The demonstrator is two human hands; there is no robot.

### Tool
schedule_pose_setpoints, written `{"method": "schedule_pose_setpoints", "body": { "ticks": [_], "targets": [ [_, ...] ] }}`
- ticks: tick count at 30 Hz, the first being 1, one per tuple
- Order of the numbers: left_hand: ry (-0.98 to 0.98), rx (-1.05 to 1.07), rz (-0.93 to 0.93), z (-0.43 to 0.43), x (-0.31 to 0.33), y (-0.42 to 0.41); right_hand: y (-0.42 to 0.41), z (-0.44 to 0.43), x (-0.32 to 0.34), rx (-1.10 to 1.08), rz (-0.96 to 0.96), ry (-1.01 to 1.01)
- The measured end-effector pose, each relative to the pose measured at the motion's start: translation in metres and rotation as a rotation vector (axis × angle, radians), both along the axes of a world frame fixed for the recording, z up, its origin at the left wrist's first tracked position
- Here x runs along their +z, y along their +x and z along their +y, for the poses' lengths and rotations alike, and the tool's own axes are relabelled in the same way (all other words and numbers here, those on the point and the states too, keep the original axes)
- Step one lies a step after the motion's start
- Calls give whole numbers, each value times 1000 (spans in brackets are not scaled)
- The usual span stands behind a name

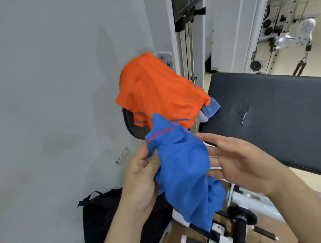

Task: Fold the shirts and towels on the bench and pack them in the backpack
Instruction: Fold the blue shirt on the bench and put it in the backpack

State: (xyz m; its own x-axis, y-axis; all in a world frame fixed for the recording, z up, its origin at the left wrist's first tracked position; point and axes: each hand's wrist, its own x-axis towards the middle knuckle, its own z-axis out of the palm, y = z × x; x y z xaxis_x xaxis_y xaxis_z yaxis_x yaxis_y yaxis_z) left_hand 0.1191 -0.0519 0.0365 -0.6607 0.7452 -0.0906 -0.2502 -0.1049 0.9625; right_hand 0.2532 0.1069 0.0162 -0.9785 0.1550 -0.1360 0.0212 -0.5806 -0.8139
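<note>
The left hand [141,180] pinches the bunched upper edge of a blue mesh shirt with a pink stripe [183,168], thumb and fingers curled into the cloth. The right hand [238,162] is spread with straight fingers at the shirt's other side and grasps nothing. The shirt hangs crumpled in the air between the two hands, just off the near edge of the black padded bench [272,110], its lower end dangling. The step in hand looks like opening the garment out for folding. It would go best if the right hand takes a matching shoulder seam or corner rather than a handful of the middle; with both shoulders held, one shake should let the mesh fall straight. The bare stretch of the bench on the right offers a flat place to lay it, fold the sleeves in and halve it. Mesh like this probably slides and springs open, so pressing each crease with a flat palm should help. An orange smooth-fabric shirt with blue trim [156,90] lies draped over the bench's far end, with a light-blue towel [212,106] peeking from beneath it, both unfolded. The black soft backpack [100,215] stands on the floor against the grey wall [35,94], below the left forearm; I cannot tell whether its top is open.
</note>
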Motion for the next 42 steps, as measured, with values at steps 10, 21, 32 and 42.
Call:
{"method": "schedule_pose_setpoints", "body": {
  "ticks": [10, 21, 32, 42],
  "targets": [
    [-97, 549, 504, -116, 18, -8, -59, -143, 42, -446, 214, 1053],
    [-17, 882, 636, -206, 74, -41, -52, -92, 13, 57, -584, 1706],
    [-81, 328, 655, -153, 87, -14, -83, -182, 76, 109, 173, 443],
    [-151, 234, 691, -176, 48, -26, -95, -163, 81, -60, 158, 146]
  ]
}}
